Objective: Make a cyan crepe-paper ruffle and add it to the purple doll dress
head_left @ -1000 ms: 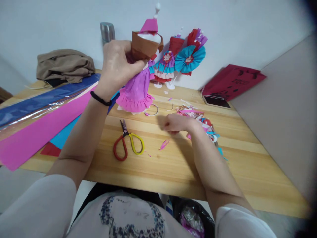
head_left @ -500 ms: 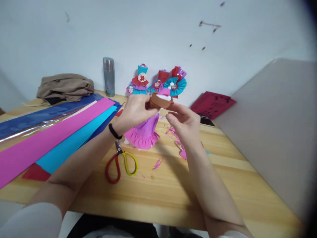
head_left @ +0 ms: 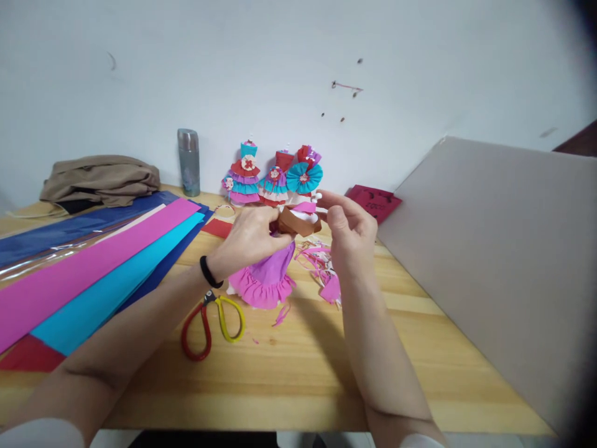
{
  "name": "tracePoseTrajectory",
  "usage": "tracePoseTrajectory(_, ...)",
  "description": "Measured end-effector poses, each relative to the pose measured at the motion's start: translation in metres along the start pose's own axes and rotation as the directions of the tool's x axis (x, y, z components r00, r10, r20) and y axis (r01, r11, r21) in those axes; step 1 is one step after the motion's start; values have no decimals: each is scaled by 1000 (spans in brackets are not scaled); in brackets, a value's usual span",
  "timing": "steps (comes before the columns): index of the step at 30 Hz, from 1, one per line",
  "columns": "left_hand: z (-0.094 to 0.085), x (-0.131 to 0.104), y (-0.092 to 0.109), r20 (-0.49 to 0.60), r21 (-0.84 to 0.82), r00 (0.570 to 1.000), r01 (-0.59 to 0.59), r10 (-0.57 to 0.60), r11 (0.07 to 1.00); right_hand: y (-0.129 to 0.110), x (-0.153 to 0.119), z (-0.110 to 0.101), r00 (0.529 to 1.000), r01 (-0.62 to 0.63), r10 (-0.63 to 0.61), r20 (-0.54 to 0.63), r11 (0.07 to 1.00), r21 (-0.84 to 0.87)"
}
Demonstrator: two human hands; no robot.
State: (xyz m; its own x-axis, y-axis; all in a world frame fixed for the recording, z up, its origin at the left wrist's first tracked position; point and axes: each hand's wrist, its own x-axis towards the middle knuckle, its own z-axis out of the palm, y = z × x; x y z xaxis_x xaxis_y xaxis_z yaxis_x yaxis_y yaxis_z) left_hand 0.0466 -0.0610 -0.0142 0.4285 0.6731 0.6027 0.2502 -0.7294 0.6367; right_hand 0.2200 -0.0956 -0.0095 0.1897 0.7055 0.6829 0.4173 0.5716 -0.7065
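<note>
My left hand (head_left: 252, 239) is closed on a brown strip (head_left: 299, 224) that curves round the top of a small white form. That form wears a purple and pink skirt with a ruffled hem (head_left: 263, 287) and stands on the table. Just right of the brown strip is my right hand (head_left: 352, 224), raised, its thumb and fingers bent and apart, with nothing visible between them. Scissors (head_left: 209, 323) with one red and one yellow handle lie below my left wrist.
Three small ruffled dresses (head_left: 245, 177) stand by the wall. Long coloured paper strips (head_left: 116, 258) lie left, near brown cloth (head_left: 100, 177) and a flask (head_left: 189, 163). Pink scraps (head_left: 330, 287), a dark red packet (head_left: 373, 202) and a pale panel (head_left: 494, 267) are right.
The view has shifted, so most things appear lower and further left. My right hand has moved off the brown strip, and its fingers have spread. My left hand still holds the strip.
</note>
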Motion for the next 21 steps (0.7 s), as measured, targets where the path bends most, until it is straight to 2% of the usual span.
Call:
tracePoseTrajectory(5,5,-4,1,-57,97,998,-12,18,995,-6,11,9,997,-46,44,-56,998,-35)
tracePoseTrajectory(8,7,-4,-2,-81,114,997,-10,20,993,-9,18,9,998,-49,45,-41,995,-82)
tracePoseTrajectory(11,5,-2,-7,-66,14,998,3,-2,1000,-9,20,1,999,-36,36,-6,998,-49)
tracePoseTrajectory(14,0,1,-13,-2,-99,999,33,-33,995,-4,16,-3,995,-85,84,49,996,13)
tracePoseTrajectory(18,-6,4,-19,148,-260,989,56,-18,964,1,8,7,988,-118,113,108,992,40)
tracePoseTrajectory(21,-9,5,-21,121,-245,993,37,-7,969,-2,6,16,988,-112,110,111,994,9)
